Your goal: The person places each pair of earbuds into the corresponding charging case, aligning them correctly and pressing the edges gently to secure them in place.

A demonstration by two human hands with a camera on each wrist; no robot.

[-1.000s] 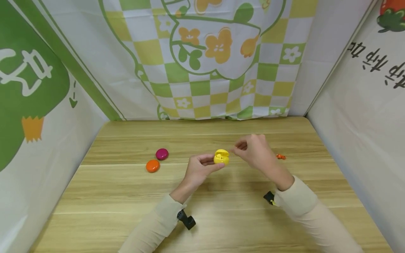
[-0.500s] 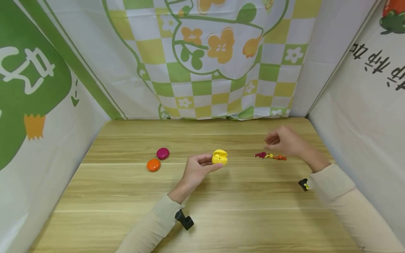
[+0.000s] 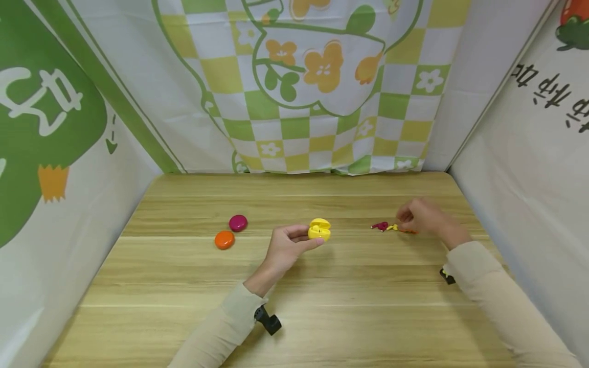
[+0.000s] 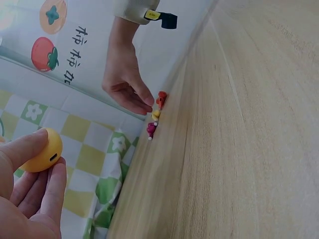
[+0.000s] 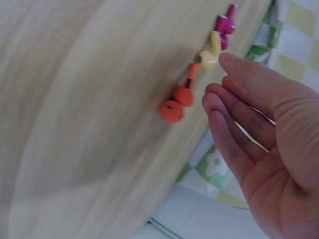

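Note:
My left hand (image 3: pixel 281 251) grips a small round yellow earbud case (image 3: pixel 319 233) between thumb and fingers, above the table's middle. Its lid stands raised, and a yellow earbud shows inside. In the left wrist view only the back of the case (image 4: pixel 54 149), with its charging port, is seen. My right hand (image 3: pixel 425 219) hovers at a row of loose earbuds on the right, fingers loosely bent and holding nothing. By its fingertips lies a yellow earbud (image 5: pixel 207 59), between magenta earbuds (image 5: pixel 228 26) and orange earbuds (image 5: pixel 172 110). From the head, the hand partly covers the orange ones.
A magenta round case (image 3: pixel 238 223) and an orange round case (image 3: pixel 224 239) lie closed on the left of the wooden table (image 3: pixel 294 327). A checked cloth (image 3: pixel 294 128) hangs behind the table's back edge; printed white walls flank both sides.
My right hand has gone from beside the yellow case to the earbuds on the right, then lowered towards them. The left hand still holds the case in nearly the same place.

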